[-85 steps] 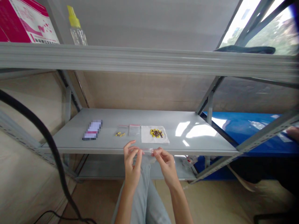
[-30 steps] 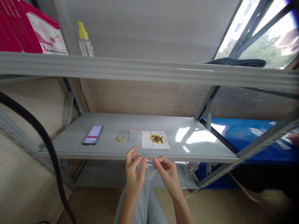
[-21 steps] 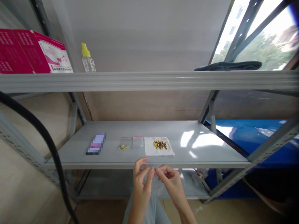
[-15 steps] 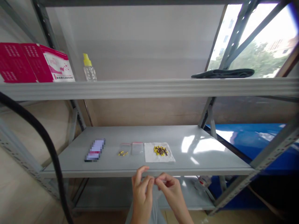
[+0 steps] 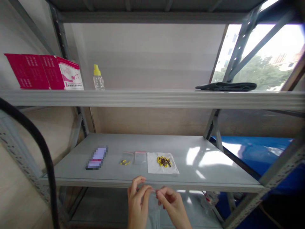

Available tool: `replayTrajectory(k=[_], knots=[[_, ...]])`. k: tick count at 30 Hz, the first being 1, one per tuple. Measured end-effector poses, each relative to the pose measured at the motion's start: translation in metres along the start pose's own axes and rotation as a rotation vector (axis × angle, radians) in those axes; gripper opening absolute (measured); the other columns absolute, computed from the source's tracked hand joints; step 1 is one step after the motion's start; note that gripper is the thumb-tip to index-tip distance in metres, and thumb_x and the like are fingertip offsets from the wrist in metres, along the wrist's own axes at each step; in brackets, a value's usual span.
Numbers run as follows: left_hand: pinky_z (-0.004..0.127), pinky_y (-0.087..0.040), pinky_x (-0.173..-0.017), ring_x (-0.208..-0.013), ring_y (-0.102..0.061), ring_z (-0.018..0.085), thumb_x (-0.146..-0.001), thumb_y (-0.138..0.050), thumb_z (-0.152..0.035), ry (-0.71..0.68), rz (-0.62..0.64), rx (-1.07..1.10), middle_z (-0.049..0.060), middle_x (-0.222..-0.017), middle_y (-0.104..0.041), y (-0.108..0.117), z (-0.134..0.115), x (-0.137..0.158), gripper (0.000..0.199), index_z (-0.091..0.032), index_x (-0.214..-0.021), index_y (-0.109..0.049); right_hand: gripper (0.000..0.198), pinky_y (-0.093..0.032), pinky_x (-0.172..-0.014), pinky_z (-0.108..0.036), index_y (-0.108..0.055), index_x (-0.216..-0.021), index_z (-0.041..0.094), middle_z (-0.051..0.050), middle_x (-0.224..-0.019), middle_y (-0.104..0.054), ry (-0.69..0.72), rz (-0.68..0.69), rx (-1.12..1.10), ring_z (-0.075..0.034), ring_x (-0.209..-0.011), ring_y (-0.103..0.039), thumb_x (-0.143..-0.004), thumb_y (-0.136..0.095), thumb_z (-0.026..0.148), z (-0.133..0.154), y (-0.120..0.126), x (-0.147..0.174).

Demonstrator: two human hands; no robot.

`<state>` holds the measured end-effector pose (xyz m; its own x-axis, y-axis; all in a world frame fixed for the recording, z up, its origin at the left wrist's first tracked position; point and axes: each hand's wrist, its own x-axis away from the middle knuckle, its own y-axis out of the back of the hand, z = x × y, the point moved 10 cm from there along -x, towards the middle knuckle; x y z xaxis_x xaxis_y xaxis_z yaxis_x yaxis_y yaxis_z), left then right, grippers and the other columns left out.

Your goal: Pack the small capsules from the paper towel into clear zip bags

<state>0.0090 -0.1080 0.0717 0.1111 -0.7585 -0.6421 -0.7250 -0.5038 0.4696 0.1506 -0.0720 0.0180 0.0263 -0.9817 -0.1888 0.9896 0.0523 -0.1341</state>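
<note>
Both hands are just in front of the shelf's front edge, fingertips pinched close together. My left hand (image 5: 139, 200) pinches with thumb and a finger, its index finger raised. My right hand (image 5: 172, 203) pinches at the other side, fingers curled. Between them is a faint clear plastic bag (image 5: 153, 191), mostly see-through and hard to make out. Beyond the hands, a white paper sheet (image 5: 152, 165) bears a heap of yellow-and-brown capsules (image 5: 164, 161). Left of it lie a flat clear zip bag (image 5: 140, 158) and another zip bag with several yellow capsules (image 5: 125, 162).
A phone (image 5: 97, 158) with a blurred screen lies on the grey shelf (image 5: 114, 140) at left. The upper shelf holds a pink box (image 5: 53, 72), a yellow-capped bottle (image 5: 98, 79) and a dark folded cloth (image 5: 226, 86). A black cable (image 5: 44, 143) hangs at left; metal posts stand on both sides.
The view has tilted up, so the shelves sit lower in the picture. My hands have shifted slightly left, and their fingertips are a little farther apart.
</note>
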Motion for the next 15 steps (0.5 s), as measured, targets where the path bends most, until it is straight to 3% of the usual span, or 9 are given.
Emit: replayTrajectory(k=[5, 15], knots=[[0.033, -0.051, -0.080, -0.094, -0.059, 0.020, -0.085, -0.052, -0.030, -0.085, 0.088, -0.038, 0.005, -0.101, -0.061, -0.003, -0.006, 0.000, 0.021, -0.026, -0.073, -0.070, 0.045, -0.034, -0.046, -0.022, -0.053, -0.043, 0.016, 0.001, -0.043, -0.047, -0.004, -0.073, 0.039, -0.010, -0.045, -0.040, -0.061, -0.070, 0.054, -0.006, 0.009, -0.003], [0.034, -0.051, -0.075, -0.089, -0.060, 0.021, -0.084, -0.051, -0.028, -0.119, 0.014, -0.088, 0.006, -0.100, -0.062, -0.002, -0.002, 0.001, 0.024, -0.028, -0.072, -0.072, 0.042, -0.035, -0.046, -0.022, -0.057, -0.045, 0.016, -0.001, -0.043, -0.052, -0.006, -0.033, 0.004, -0.010, -0.044, -0.044, -0.056, -0.073, 0.053, -0.010, 0.006, -0.006]])
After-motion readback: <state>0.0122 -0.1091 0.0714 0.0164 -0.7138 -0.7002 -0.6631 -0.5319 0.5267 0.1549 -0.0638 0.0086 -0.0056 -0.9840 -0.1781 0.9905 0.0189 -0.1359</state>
